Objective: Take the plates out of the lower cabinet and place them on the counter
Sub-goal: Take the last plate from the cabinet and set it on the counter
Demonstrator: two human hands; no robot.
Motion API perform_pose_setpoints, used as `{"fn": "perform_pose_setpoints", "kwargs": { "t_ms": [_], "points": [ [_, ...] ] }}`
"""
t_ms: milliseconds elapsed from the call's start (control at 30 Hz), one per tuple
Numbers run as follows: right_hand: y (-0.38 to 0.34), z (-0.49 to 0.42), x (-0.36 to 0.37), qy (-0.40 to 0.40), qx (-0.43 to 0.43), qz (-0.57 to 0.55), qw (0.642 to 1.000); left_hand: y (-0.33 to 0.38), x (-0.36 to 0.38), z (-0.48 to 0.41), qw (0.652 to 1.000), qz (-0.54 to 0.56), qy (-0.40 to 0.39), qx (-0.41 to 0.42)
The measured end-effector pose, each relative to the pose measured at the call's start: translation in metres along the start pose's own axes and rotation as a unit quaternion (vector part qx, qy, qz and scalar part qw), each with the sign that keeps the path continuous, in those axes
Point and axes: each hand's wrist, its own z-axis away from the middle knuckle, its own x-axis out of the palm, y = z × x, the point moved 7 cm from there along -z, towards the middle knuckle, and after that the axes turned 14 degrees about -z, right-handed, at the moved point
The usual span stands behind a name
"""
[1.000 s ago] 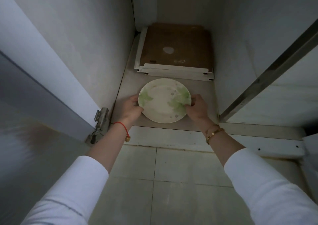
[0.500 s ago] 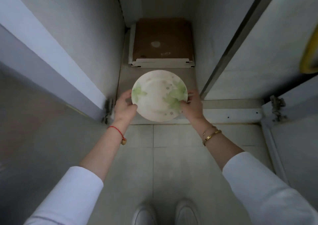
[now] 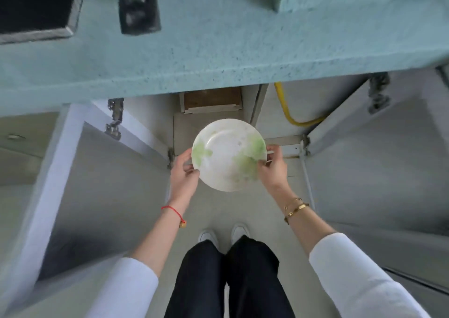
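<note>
A white plate with green leaf prints is held in the air in front of the open lower cabinet, below the edge of the speckled teal counter. My left hand grips its left rim and my right hand grips its right rim. The plate is roughly level, above the floor and clear of the cabinet shelf.
Both cabinet doors stand open, the left door and the right door. A brown board in a white frame lies deep in the cabinet. A yellow hose runs in the right compartment. A dark sink and a black object sit on the counter.
Both hands lifted the plate off the cabinet floor and drew it out and up. The view rose, so the counter top and my legs now show.
</note>
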Motion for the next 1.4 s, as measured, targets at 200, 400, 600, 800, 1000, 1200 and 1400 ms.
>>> {"fn": "perform_pose_setpoints", "kwargs": {
  "t_ms": [200,400,600,800,1000,1200,1400],
  "points": [
    [-0.101,0.097,-0.072,0.030,0.013,-0.030,0.999,0.094,-0.048,0.102,0.999,0.025,-0.035,0.015],
    [-0.185,0.171,-0.150,0.096,-0.010,-0.080,0.992,0.189,-0.076,0.174,0.993,0.029,-0.089,0.071],
    [-0.232,0.210,-0.202,0.163,-0.004,-0.145,0.976,0.272,-0.072,0.204,0.977,0.034,-0.154,0.143],
    [-0.248,0.237,-0.244,0.258,-0.006,-0.196,0.946,0.329,-0.050,0.220,0.953,0.026,-0.222,0.204],
    [-0.241,0.271,-0.304,0.368,-0.012,-0.241,0.898,0.377,0.006,0.248,0.919,-0.004,-0.306,0.248],
    [-0.223,0.294,-0.381,0.466,-0.004,-0.257,0.847,0.423,0.089,0.292,0.874,-0.043,-0.388,0.288],
    [-0.201,0.294,-0.461,0.523,0.012,-0.261,0.811,0.455,0.181,0.331,0.844,-0.075,-0.434,0.306]
  ]
}}
